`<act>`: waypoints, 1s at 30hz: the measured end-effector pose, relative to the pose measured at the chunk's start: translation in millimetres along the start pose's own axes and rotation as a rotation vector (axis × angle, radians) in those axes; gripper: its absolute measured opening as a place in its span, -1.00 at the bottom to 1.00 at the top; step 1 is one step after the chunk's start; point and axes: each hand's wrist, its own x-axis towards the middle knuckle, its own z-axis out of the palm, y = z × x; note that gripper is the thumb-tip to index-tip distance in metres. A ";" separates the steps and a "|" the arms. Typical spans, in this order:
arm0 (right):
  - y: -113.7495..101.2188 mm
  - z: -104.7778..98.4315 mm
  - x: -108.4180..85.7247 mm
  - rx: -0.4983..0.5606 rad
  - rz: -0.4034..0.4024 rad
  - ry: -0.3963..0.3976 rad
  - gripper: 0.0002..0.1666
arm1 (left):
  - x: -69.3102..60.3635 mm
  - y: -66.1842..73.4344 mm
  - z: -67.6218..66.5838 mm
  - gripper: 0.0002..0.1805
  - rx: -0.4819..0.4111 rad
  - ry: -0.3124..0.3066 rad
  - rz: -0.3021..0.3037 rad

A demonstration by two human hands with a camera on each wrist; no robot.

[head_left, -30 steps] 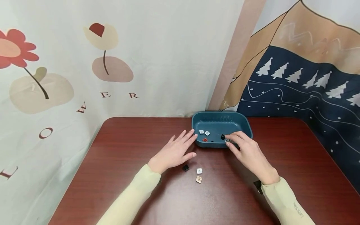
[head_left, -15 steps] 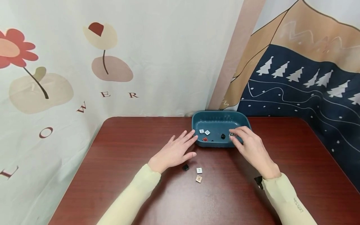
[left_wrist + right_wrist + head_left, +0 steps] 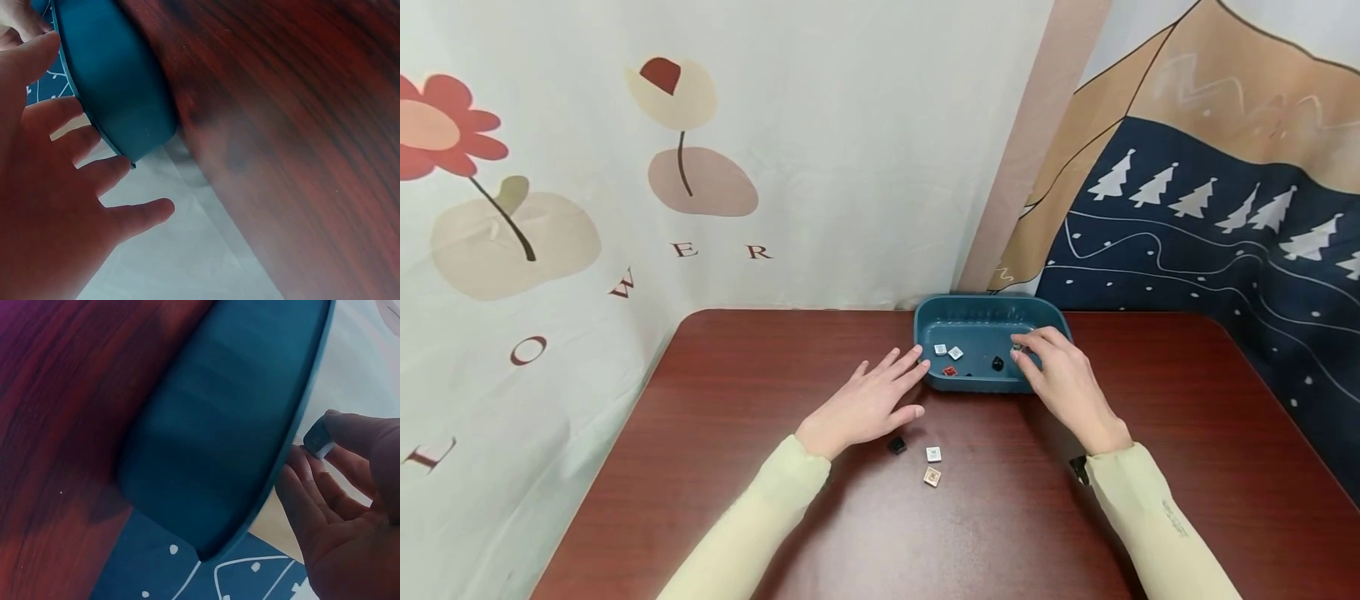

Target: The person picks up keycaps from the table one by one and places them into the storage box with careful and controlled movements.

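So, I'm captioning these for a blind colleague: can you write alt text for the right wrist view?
A right hand pinches a small block near the rim of a teal tray on a wood-grain table, with patterned cloth beyond.

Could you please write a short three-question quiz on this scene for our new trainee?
1. How many small pieces show on the table outside the blue tray?
2. True or false: the red piece lies inside the tray.
3. What is the right hand doing? (a) resting flat on the table (b) pinching a piece (c) clenched, holding nothing

Key:
1. Three: a black piece, a white piece and a tan piece.
2. True.
3. b; the held piece shows in the right wrist view.
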 end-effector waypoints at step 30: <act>-0.4 7.3 8.6 -0.008 0.026 -0.122 -0.56 | -0.4 -1.0 -0.5 -0.25 -0.020 -0.009 -0.001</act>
